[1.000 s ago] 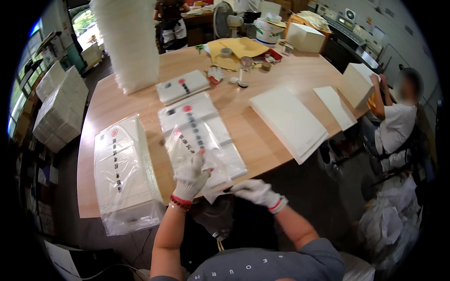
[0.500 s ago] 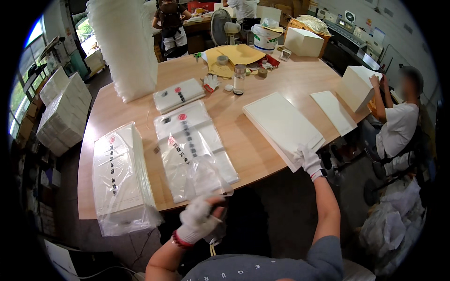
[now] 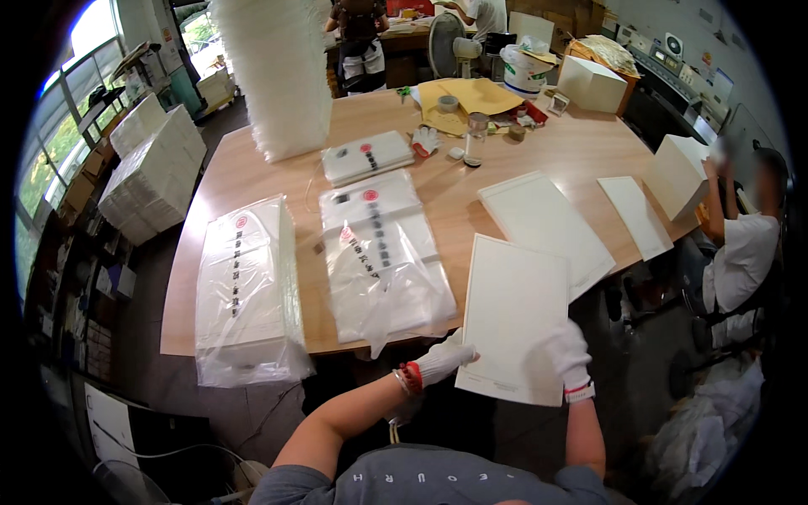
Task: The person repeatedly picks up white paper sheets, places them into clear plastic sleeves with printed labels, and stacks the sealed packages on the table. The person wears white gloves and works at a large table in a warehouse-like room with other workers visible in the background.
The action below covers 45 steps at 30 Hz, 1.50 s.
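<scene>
My left hand (image 3: pixel 446 358), in a white glove, grips the left edge of a thin stack of white paper sheets (image 3: pixel 513 307), its thumb on top. The stack is tilted over the table's front edge. My gloved right hand (image 3: pixel 566 358) lies over its right edge; its fingers are smeared by motion. Behind lies another pile of paper (image 3: pixel 547 227), partly covered by the held sheets. To the left, clear printed plastic bags (image 3: pixel 387 261) lie flat. Farther left, a bagged stack of paper (image 3: pixel 244 278) overhangs the front edge.
A tall white stack (image 3: pixel 273 84) stands at the far left of the table. A glass bottle (image 3: pixel 475 141), a spare glove (image 3: pixel 426 140) and yellow paper (image 3: pixel 480 97) lie toward the back. A co-worker (image 3: pixel 745 236) sits at the right beside a white paper block (image 3: pixel 677 175).
The sheets have come off the pile at the right and moved left, in front of me. My left hand has left the plastic bags and taken hold of their left edge. The view has shifted.
</scene>
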Each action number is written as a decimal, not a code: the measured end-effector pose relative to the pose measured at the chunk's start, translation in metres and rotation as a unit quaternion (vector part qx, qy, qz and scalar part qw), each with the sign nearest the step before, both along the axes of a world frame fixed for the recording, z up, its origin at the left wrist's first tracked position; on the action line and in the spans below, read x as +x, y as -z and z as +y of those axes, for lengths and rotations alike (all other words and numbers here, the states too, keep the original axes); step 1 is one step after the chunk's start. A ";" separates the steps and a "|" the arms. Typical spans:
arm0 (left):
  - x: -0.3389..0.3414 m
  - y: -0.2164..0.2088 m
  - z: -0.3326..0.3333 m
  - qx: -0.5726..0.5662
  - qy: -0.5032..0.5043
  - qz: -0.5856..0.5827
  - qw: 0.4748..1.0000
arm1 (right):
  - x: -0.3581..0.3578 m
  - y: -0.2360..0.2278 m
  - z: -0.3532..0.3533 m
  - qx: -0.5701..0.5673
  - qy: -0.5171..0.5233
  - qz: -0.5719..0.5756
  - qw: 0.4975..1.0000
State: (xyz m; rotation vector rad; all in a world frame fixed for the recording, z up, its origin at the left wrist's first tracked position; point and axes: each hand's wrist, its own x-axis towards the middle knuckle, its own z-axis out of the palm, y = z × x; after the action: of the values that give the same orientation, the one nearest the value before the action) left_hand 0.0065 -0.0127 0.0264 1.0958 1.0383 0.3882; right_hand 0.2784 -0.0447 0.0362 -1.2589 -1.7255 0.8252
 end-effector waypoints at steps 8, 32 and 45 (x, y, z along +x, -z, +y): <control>0.010 -0.005 -0.088 0.561 0.068 0.260 0.783 | -0.139 0.024 -0.049 -0.108 0.137 0.355 0.919; -0.096 0.007 -0.023 0.506 -0.091 0.268 0.815 | -0.189 0.009 0.021 -0.050 0.103 -0.302 0.946; -0.188 0.066 -0.017 0.162 -0.504 -0.055 0.846 | -0.196 0.040 0.072 -0.135 0.007 -0.379 0.915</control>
State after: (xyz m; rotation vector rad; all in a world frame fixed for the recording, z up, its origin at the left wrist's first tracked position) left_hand -0.1810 -0.0295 -0.0396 0.7081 1.4220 1.5026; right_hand 0.0824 0.0269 -0.0038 -1.9558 -2.2420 0.6097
